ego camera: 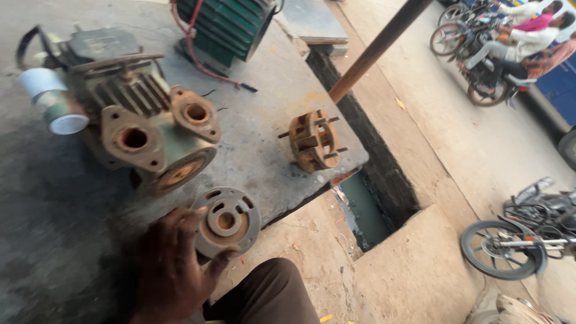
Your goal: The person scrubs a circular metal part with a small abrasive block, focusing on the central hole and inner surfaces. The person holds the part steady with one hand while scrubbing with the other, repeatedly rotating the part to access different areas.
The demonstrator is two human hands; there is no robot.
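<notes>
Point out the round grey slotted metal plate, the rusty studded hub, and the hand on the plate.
Round grey slotted metal plate (228,221): head view, on its rusty central boss.
Rusty studded hub (313,141): head view, on its front face.
Left hand (171,270): head view, on the back of the hand.

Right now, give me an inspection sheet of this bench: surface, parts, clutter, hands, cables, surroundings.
Surface: stained grey slab, edge beside an open drain.
Parts: rusty pump; round plate near slab edge; studded hub standing apart.
Clutter: tape roll against pump; green motor at rear.
Hands: one hand, side unclear, fingers touching the plate, grip not closed; other not in view.
Cables: red wire from motor.
Surroundings: pole, motorbikes, riders on street.
</notes>
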